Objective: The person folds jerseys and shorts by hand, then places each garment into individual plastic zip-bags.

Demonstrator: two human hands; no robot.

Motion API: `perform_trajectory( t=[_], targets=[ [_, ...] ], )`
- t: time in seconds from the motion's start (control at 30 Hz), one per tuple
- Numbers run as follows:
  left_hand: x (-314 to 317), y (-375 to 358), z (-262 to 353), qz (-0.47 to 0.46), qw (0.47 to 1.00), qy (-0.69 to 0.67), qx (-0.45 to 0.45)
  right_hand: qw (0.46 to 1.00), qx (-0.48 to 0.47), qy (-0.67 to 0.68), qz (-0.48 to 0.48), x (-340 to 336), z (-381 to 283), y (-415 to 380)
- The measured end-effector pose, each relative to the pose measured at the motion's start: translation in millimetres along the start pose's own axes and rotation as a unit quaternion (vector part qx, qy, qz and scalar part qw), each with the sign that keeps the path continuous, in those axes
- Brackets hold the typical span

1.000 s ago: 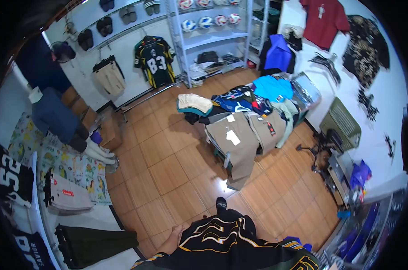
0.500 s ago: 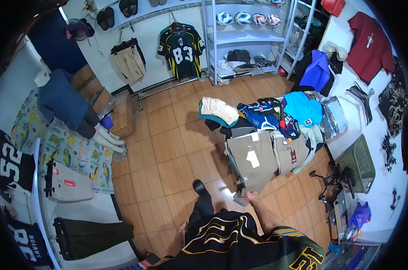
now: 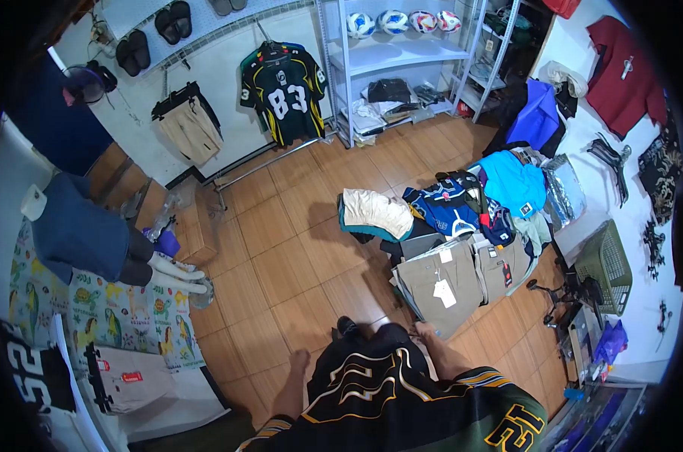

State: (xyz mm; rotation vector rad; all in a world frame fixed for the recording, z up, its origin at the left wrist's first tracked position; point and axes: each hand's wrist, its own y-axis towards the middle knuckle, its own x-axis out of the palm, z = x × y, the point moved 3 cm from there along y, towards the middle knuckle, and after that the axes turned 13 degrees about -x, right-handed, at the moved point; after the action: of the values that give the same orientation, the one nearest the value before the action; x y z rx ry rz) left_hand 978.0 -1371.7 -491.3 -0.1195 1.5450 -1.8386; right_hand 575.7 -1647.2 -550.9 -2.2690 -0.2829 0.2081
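Note:
My right hand (image 3: 426,331) is at the lower left corner of a pile of khaki trousers (image 3: 424,280) with white paper tags. Its fingers look curled at the pile's edge, and what they hold is hidden. My left hand (image 3: 301,360) hangs low beside the black jersey (image 3: 379,384) that I wear, away from the clothes; its fingers are too small and dim to read. Beside the khaki trousers lies another folded pair (image 3: 499,264) with a dark and red tag.
Behind the trousers lie a cream garment (image 3: 375,212), a blue jersey (image 3: 443,207) and a bright blue shirt (image 3: 511,181). A green basket (image 3: 605,267) stands right. A mannequin (image 3: 85,226) and a cardboard box (image 3: 194,226) stand left; shelves (image 3: 401,56) at the back.
My view has shifted, and I stand nearer the pile. The grey flat piece seen by my right hand is now out of sight. My left hand has moved up, away from my leg.

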Motion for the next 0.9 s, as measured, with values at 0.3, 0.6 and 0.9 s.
perform_trajectory(
  t=[0.3, 0.6, 0.9],
  targets=[
    [55.9, 34.3, 227.4, -0.099, 0.984, -0.080, 0.122, 0.992, -0.074, -0.072, 0.072, 83.9, -92.9, 63.6],
    [166.6, 36.1, 365.4, -0.196, 0.974, 0.089, 0.074, 0.964, -0.205, -0.162, 0.043, 144.0, -214.7, 162.8],
    [241.0, 105.4, 434.3, -0.173, 0.972, 0.130, 0.086, 0.945, -0.220, -0.241, -0.008, 186.2, -282.8, 240.0]
  ],
)
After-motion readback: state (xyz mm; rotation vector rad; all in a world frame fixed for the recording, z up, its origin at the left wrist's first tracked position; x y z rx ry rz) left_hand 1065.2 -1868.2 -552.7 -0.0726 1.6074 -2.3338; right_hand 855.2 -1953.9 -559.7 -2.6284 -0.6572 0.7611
